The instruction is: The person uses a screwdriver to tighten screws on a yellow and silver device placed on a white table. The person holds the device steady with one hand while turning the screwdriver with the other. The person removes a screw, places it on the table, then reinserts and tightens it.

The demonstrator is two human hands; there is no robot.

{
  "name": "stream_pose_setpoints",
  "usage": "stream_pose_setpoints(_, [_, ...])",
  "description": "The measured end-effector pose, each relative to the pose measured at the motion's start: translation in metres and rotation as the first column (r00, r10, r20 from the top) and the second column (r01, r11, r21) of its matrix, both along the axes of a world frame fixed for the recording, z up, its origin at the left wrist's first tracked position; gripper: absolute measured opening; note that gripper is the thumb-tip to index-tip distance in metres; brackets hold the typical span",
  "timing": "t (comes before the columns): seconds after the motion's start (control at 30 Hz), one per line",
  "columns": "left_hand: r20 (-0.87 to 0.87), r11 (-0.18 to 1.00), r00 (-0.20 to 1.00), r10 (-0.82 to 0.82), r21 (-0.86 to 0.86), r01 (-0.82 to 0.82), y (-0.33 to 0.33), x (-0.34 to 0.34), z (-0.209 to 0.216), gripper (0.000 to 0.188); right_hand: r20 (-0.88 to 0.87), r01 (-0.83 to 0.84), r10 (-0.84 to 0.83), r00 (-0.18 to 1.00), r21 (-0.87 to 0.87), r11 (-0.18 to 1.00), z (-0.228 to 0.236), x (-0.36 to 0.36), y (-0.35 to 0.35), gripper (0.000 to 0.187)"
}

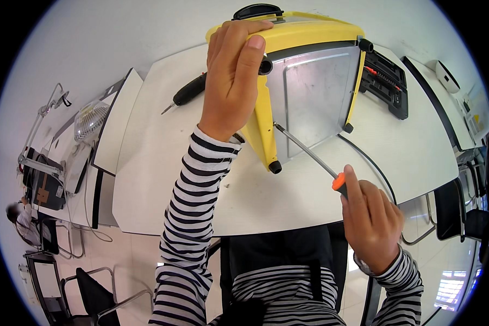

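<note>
A yellow box-shaped appliance (309,33) is tipped up on the table, its grey metal underside (315,98) facing me. Black feet stand at the corners of that underside. My left hand (233,76) is closed over the upper left edge, next to one foot, and steadies the appliance. In my right hand (372,217) is a screwdriver (309,154) with an orange and dark handle. The tip of its long shaft meets the left rim of the underside, by small holes in the yellow frame. Whether a screw sits there is too small to tell.
On the white table (163,179), a black power screwdriver (189,91) lies left of the appliance. An open black bit case (384,81) is at right. A black cord (372,163) runs over the front edge. Chairs (95,293) and side desks surround the table; another person (30,223) sits far left.
</note>
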State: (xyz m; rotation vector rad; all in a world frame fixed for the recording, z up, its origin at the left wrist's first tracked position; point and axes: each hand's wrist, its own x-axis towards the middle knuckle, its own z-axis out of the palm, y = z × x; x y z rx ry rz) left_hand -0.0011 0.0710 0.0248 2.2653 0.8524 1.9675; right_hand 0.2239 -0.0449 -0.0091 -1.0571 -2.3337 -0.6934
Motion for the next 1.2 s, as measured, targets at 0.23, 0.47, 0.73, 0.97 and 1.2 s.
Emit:
stream_pose_setpoints(0.23, [0.0, 0.999, 1.0, 0.005, -0.036, -0.005, -0.001, -0.002, 0.001, 0.022, -0.273, -0.101, 0.022, 0.962, -0.277, 0.956, 0.001, -0.002, 0.002, 0.036])
stream_pose_setpoints(0.47, [0.021, 0.999, 1.0, 0.001, -0.036, 0.0, 0.001, -0.002, 0.001, 0.021, -0.604, -0.562, -0.416, 0.679, -0.793, 0.235, 0.005, 0.009, 0.011, 0.033])
stream_pose_setpoints(0.73, [0.03, 0.998, 1.0, 0.01, -0.066, -0.008, 0.0, -0.001, -0.001, 0.02, -0.282, -0.096, -0.02, 0.959, -0.391, 0.916, 0.007, -0.002, 0.003, 0.039])
stream_pose_setpoints(0.97, [0.028, 0.998, 1.0, 0.008, -0.056, -0.006, 0.001, -0.001, -0.001, 0.02, 0.089, 0.127, -0.146, 0.985, 0.193, 0.973, -0.002, -0.01, -0.004, 0.036])
stream_pose_setpoints(1.2, [0.043, 0.999, 0.999, -0.005, -0.037, 0.007, 0.003, 0.0, -0.001, 0.021, 0.145, 0.091, -0.173, 0.974, 0.451, 0.888, 0.005, -0.006, 0.002, 0.027])
